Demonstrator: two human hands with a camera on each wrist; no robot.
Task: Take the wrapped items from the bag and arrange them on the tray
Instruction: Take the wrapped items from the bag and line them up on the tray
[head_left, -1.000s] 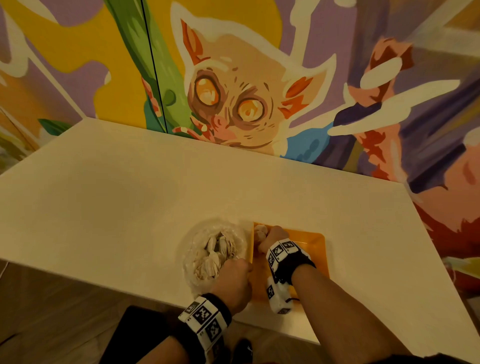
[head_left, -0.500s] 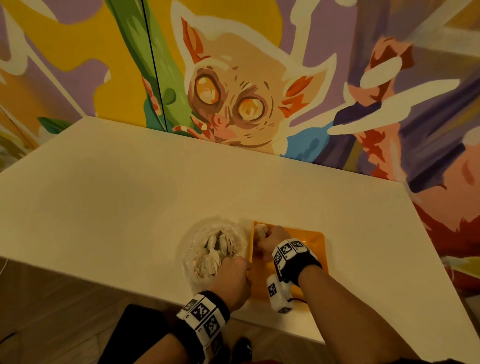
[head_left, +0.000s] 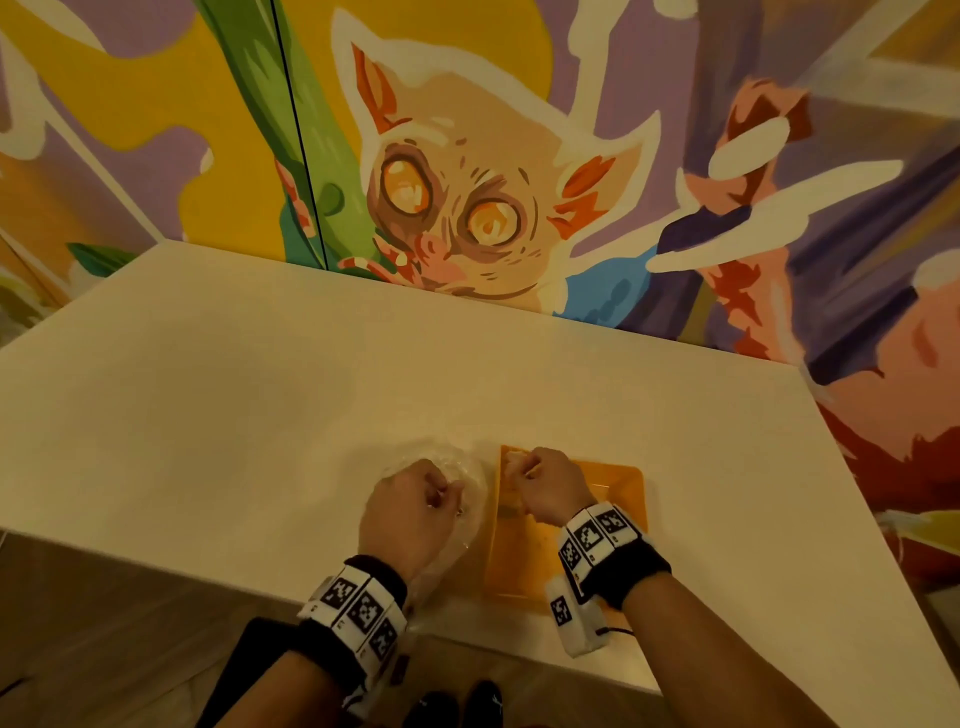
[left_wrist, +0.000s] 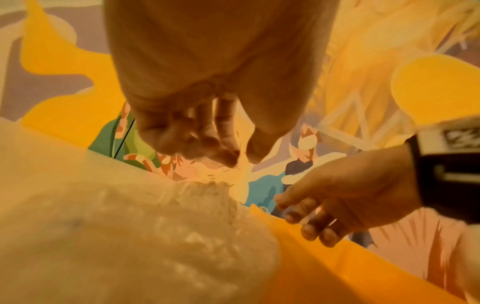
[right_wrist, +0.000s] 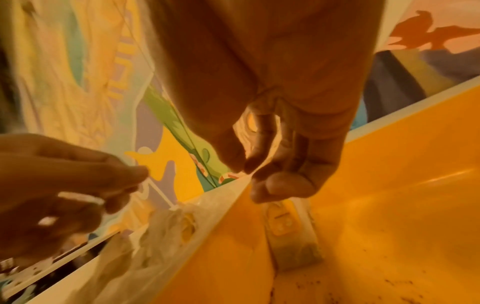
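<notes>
A clear plastic bag (head_left: 471, 480) of wrapped items lies on the white table, left of the orange tray (head_left: 623, 499). My left hand (head_left: 415, 499) sits on top of the bag. Its curled fingers and thumb (left_wrist: 241, 160) pinch a thin stretch of the bag's film (left_wrist: 116, 226). My right hand (head_left: 540, 483) hovers over the tray's far left corner, its fingers (right_wrist: 275, 185) curled round a pale wrapped item (right_wrist: 250, 123). Another wrapped item (right_wrist: 291, 236) lies flat on the tray floor (right_wrist: 389, 205) just below that hand. The bag's contents are hidden under my left hand.
The table (head_left: 260, 389) stretches wide to the left and back, up to a painted mural wall (head_left: 467, 208). Bag and tray sit close to the table's near edge (head_left: 156, 564). The tray's right part is bare orange.
My left hand has moved from the bag's near rim up onto the bag, covering the wrapped items. My right hand stays at the tray's far left corner.
</notes>
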